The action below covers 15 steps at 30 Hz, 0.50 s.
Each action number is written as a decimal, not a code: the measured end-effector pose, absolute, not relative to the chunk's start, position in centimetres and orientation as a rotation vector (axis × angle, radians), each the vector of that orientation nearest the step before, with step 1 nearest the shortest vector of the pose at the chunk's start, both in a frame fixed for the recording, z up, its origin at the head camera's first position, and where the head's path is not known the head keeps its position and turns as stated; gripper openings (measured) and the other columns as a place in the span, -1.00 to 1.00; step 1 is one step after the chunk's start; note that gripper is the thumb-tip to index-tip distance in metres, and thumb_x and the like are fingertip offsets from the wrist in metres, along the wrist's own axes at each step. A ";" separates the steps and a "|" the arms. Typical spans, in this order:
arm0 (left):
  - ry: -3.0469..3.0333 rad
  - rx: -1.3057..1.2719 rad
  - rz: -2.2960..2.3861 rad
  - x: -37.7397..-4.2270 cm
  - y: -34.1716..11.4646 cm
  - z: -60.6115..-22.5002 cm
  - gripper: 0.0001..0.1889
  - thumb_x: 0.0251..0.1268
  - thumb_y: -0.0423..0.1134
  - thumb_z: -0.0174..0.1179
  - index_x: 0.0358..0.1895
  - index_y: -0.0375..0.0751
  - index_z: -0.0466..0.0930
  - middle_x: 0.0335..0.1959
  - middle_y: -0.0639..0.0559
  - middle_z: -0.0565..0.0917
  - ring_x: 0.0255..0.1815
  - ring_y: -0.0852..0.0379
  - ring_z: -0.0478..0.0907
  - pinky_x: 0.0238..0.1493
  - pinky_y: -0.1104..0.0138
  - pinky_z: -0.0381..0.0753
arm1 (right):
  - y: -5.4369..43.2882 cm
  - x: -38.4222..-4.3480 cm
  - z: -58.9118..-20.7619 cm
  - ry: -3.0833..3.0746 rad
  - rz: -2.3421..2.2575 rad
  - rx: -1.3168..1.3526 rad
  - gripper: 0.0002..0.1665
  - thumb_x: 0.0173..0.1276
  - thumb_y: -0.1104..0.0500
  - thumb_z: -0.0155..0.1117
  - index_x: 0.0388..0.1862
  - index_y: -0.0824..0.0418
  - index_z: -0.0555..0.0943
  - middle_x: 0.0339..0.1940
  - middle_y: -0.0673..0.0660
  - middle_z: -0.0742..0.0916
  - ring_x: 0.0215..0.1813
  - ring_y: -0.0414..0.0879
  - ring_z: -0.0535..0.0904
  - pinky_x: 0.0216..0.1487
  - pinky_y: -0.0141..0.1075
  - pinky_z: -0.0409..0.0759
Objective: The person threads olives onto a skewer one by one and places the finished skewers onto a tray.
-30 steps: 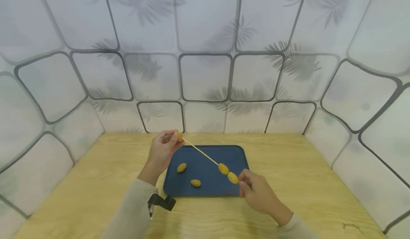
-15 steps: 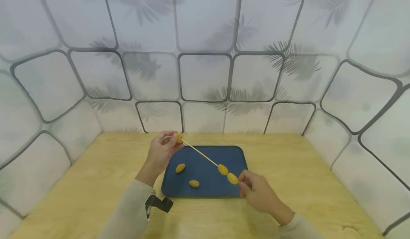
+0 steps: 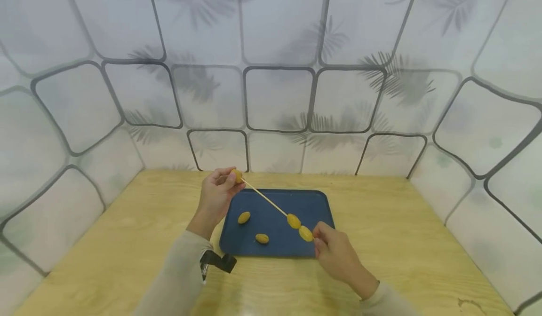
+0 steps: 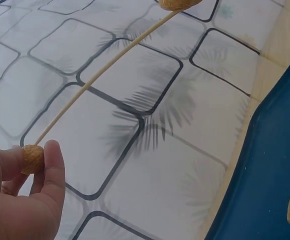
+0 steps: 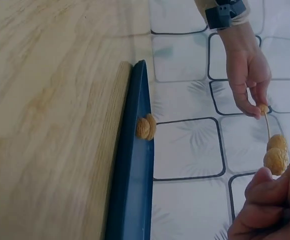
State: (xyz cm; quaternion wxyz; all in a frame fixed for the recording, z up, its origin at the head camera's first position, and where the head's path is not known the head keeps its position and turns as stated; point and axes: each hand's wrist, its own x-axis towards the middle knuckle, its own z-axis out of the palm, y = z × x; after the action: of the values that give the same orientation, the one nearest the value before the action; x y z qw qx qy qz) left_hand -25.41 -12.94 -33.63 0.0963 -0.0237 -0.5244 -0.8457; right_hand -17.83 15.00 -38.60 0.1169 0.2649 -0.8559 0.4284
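Observation:
A thin wooden skewer [image 3: 267,198] slants over the tray between the two hands. My left hand [image 3: 216,196] pinches a wrinkled, yellow-brown oval fruit [image 4: 33,159] at the skewer's far upper end, thumb on one side and fingers on the other. Two more such fruits, an upper one [image 3: 293,221] and a lower one [image 3: 306,233], are threaded end to end near the lower end. Just below them, my right hand [image 3: 338,255] grips the skewer's end, which its fingers hide. In the right wrist view, the threaded pair [image 5: 276,155] sits right above the right fingertips.
Under the skewer, a dark blue tray [image 3: 292,248] lies on the wooden table [image 3: 381,212]. Two loose oval fruits, one farther back [image 3: 243,217] and one nearer [image 3: 262,238], rest on its left part. A patterned white wall [image 3: 275,99] encloses the back and sides.
The head view has shifted slightly. Both hands keep their hold, with the left still on the fruit at the skewer's tip; the fruits on the tray stay put.

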 end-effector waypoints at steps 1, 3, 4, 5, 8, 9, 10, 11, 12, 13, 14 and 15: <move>-1.548 -0.058 -2.509 -25.4 -13.0 -33.7 -0.83 0.53 -0.54 -0.03 -0.14 -0.29 0.54 -0.23 -0.02 0.59 -0.28 0.16 0.65 -0.14 0.42 0.74 | 14.8 -17.8 -38.6 -2.524 1.261 0.734 -0.67 0.27 0.62 0.07 -0.41 0.20 0.43 -0.66 -0.11 0.53 -0.61 -0.37 0.38 -0.67 -0.50 0.36; -1.536 -0.046 -2.513 -25.4 -13.0 -33.9 -0.84 0.53 -0.54 -0.03 -0.11 -0.31 0.54 -0.23 -0.01 0.58 -0.28 0.16 0.65 -0.13 0.41 0.74 | 14.4 -17.7 -38.7 -2.544 1.273 0.678 -0.66 0.25 0.63 0.07 -0.42 0.20 0.44 -0.66 -0.09 0.54 -0.61 -0.36 0.38 -0.65 -0.51 0.36; -1.530 -0.043 -2.517 -25.4 -13.1 -34.0 -0.85 0.53 -0.54 -0.03 -0.09 -0.32 0.54 -0.23 -0.01 0.59 -0.29 0.16 0.65 -0.13 0.41 0.74 | 14.2 -17.7 -38.8 -2.546 1.269 0.662 -0.66 0.24 0.63 0.08 -0.42 0.21 0.45 -0.65 -0.08 0.55 -0.62 -0.35 0.37 -0.65 -0.52 0.36; -1.520 -0.032 -2.520 -25.4 -13.1 -34.0 -0.85 0.53 -0.54 -0.03 -0.09 -0.32 0.54 -0.24 -0.01 0.59 -0.29 0.16 0.65 -0.13 0.41 0.75 | 14.1 -17.6 -38.8 -2.548 1.271 0.647 -0.67 0.23 0.63 0.09 -0.42 0.21 0.46 -0.64 -0.07 0.57 -0.62 -0.35 0.37 -0.65 -0.52 0.36; -1.509 -0.017 -2.516 -25.4 -13.2 -34.1 -0.85 0.53 -0.54 -0.03 -0.05 -0.37 0.53 -0.23 -0.01 0.59 -0.30 0.16 0.66 -0.14 0.42 0.75 | 13.8 -17.5 -38.9 -2.556 1.290 0.612 -0.68 0.24 0.63 0.10 -0.41 0.22 0.48 -0.62 -0.01 0.59 -0.62 -0.34 0.37 -0.64 -0.52 0.36; -1.511 -0.016 -2.509 -25.5 -13.1 -34.1 -0.85 0.53 -0.55 -0.04 -0.03 -0.40 0.52 -0.23 -0.01 0.59 -0.31 0.17 0.66 -0.14 0.42 0.75 | 13.7 -17.5 -39.0 -2.557 1.296 0.603 -0.69 0.24 0.62 0.10 -0.41 0.23 0.49 -0.62 0.00 0.60 -0.62 -0.34 0.36 -0.64 -0.52 0.35; -1.512 -0.013 -2.506 -25.6 -13.1 -34.1 -0.85 0.53 -0.55 -0.04 -0.02 -0.41 0.52 -0.22 -0.02 0.59 -0.31 0.17 0.65 -0.15 0.42 0.75 | 13.7 -17.5 -39.0 -2.557 1.298 0.596 -0.69 0.24 0.62 0.10 -0.41 0.23 0.50 -0.61 0.01 0.61 -0.63 -0.34 0.36 -0.64 -0.52 0.35; -1.515 -0.012 -2.501 -25.6 -13.0 -34.1 -0.85 0.53 -0.55 -0.05 -0.01 -0.43 0.51 -0.22 -0.02 0.59 -0.31 0.17 0.65 -0.15 0.42 0.75 | 13.7 -17.4 -39.0 -2.556 1.302 0.589 -0.69 0.25 0.62 0.10 -0.41 0.23 0.50 -0.61 0.01 0.60 -0.63 -0.33 0.36 -0.64 -0.53 0.34; -1.519 -0.018 -2.496 -25.7 -13.0 -34.1 -0.84 0.53 -0.55 -0.05 0.00 -0.45 0.50 -0.22 -0.02 0.58 -0.31 0.17 0.65 -0.15 0.42 0.75 | 13.6 -17.4 -39.1 -2.553 1.297 0.589 -0.69 0.24 0.62 0.11 -0.41 0.23 0.50 -0.62 0.01 0.60 -0.64 -0.34 0.35 -0.65 -0.53 0.32; -1.523 -0.025 -2.490 -25.8 -12.9 -34.0 -0.85 0.53 -0.55 -0.05 0.01 -0.47 0.49 -0.22 -0.02 0.58 -0.30 0.17 0.65 -0.15 0.42 0.75 | 13.6 -17.4 -39.1 -2.548 1.289 0.593 -0.69 0.23 0.63 0.11 -0.41 0.24 0.50 -0.62 0.01 0.61 -0.65 -0.34 0.34 -0.66 -0.53 0.31; -1.524 -0.028 -2.485 -25.8 -12.8 -33.9 -0.85 0.53 -0.55 -0.04 0.01 -0.47 0.49 -0.22 -0.01 0.58 -0.30 0.17 0.65 -0.16 0.42 0.75 | 13.5 -17.4 -39.2 -2.544 1.286 0.597 -0.69 0.22 0.63 0.11 -0.41 0.24 0.50 -0.62 0.01 0.61 -0.66 -0.34 0.33 -0.67 -0.54 0.30; -1.520 -0.030 -2.483 -25.8 -12.7 -33.9 -0.85 0.52 -0.56 -0.04 -0.02 -0.45 0.51 -0.23 -0.01 0.59 -0.31 0.17 0.65 -0.17 0.43 0.75 | 13.5 -17.4 -39.2 -2.537 1.279 0.606 -0.69 0.21 0.63 0.12 -0.41 0.24 0.50 -0.62 0.01 0.61 -0.66 -0.35 0.33 -0.67 -0.54 0.30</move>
State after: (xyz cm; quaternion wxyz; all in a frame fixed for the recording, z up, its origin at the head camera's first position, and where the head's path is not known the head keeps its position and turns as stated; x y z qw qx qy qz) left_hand -25.81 -12.74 -33.86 0.1146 -0.0104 -0.5186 -0.8472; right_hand -17.39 13.50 -39.22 0.1179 0.2070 -0.8672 0.4373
